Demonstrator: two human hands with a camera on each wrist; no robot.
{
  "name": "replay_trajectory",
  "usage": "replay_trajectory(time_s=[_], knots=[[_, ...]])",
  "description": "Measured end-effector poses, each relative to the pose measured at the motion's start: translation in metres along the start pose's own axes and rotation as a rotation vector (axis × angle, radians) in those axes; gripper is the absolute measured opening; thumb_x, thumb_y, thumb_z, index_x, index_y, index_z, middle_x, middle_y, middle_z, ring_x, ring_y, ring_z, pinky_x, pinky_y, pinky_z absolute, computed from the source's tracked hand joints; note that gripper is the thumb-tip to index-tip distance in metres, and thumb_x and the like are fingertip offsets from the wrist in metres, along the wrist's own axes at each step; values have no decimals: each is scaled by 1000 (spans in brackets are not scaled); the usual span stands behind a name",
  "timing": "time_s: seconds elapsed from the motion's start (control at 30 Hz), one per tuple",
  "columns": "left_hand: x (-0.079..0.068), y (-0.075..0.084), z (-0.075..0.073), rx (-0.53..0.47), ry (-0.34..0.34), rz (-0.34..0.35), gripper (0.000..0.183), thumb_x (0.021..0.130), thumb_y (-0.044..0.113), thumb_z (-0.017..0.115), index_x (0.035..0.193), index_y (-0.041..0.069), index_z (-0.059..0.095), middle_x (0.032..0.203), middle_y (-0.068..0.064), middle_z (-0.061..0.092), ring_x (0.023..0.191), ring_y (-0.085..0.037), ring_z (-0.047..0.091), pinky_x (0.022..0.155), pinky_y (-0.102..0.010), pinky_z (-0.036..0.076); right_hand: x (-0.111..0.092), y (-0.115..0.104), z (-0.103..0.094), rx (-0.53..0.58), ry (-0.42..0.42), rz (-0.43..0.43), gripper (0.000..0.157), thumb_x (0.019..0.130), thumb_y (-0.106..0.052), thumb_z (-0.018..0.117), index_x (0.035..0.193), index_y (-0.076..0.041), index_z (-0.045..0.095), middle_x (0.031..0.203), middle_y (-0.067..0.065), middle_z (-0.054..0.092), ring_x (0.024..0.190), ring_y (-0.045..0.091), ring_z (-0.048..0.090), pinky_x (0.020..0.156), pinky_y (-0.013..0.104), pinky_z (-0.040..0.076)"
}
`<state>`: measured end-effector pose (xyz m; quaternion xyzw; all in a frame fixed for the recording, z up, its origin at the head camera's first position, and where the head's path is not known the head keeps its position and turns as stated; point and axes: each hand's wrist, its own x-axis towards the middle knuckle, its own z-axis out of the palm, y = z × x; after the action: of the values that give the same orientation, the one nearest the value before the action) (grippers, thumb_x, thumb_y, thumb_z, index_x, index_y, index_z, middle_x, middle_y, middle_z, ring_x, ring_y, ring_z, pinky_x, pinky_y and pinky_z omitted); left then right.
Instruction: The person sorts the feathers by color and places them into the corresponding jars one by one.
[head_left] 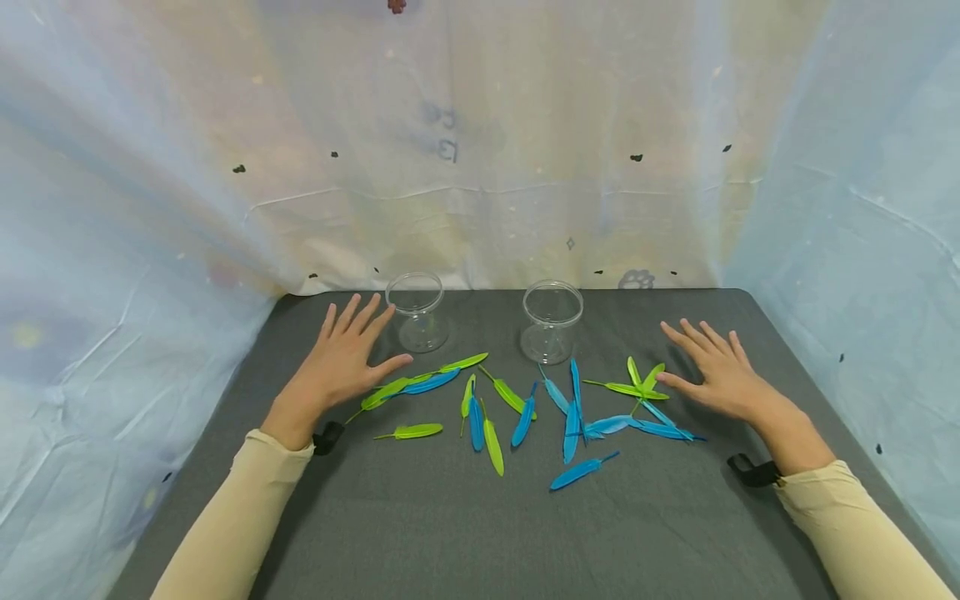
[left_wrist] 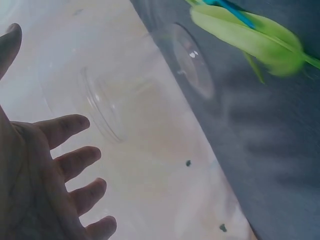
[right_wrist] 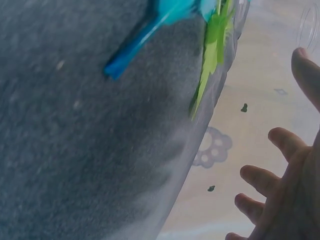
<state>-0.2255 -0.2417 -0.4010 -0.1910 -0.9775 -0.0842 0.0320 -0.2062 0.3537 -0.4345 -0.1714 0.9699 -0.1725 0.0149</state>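
Note:
Palm down with its fingers spread, my left hand hovers left of the feathers and holds nothing. My right hand is spread in the same way on the other side, near a cluster of green feathers. Several green and blue feathers lie scattered between the hands, among them a lone blue feather closest to me and a green feather at left. Behind them stand two clear cups with wide rims, the left cup close to my left fingertips and the right cup near the middle. The left wrist view shows a green feather close up.
A dark grey cloth covers the table. Pale printed curtains enclose it at the back and both sides. Black straps hang at both wrists, such as the right strap.

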Motion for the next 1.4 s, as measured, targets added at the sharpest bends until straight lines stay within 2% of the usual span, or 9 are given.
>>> replay_trajectory(time_s=[0.3, 0.43, 0.8, 1.1, 1.3, 1.4], knots=[[14, 19, -4, -6, -6, 33, 97, 102, 71, 56, 174, 17, 21, 181, -13, 7, 166, -39, -4, 132, -64, -9, 8, -7, 4, -5, -18, -25, 91, 104, -54, 66, 175, -21, 20, 176, 27, 14, 162, 54, 7, 128, 74, -9], [21, 29, -5, -7, -1, 58, 97, 102, 71, 57, 174, 17, 21, 181, -12, 8, 167, -38, -3, 133, -63, -9, 12, -12, 6, -7, -10, -53, 90, 104, -53, 68, 174, -19, 23, 175, 29, 18, 160, 55, 12, 129, 72, -7], [43, 56, -4, 42, 14, 140, 96, 102, 73, 55, 173, 17, 24, 180, -12, 15, 167, -38, 4, 133, -65, -2, 23, -27, 9, -6, 10, -129, 86, 102, -47, 73, 170, -11, 34, 171, 30, 29, 158, 54, 23, 129, 75, 5], [59, 76, -5, -20, -44, 160, 96, 103, 73, 53, 174, 19, 20, 181, -10, 10, 167, -33, 1, 135, -59, -5, 30, -35, 13, 12, -6, -167, 80, 104, -41, 74, 166, -5, 39, 166, 31, 36, 155, 53, 28, 128, 75, 13], [72, 89, 1, -35, -62, 172, 96, 103, 75, 49, 174, 19, 19, 181, -7, 8, 168, -31, -1, 135, -55, -7, 35, -39, 18, 47, -7, -170, 74, 104, -37, 75, 162, -2, 45, 161, 29, 45, 149, 54, 37, 119, 79, 27], [79, 96, 4, -28, -63, 181, 96, 104, 76, 47, 174, 18, 18, 181, -8, 10, 168, -31, 0, 135, -54, -7, 37, -41, 21, 66, -5, -176, 71, 103, -35, 76, 160, -1, 49, 157, 29, 50, 145, 54, 41, 116, 80, 31]])
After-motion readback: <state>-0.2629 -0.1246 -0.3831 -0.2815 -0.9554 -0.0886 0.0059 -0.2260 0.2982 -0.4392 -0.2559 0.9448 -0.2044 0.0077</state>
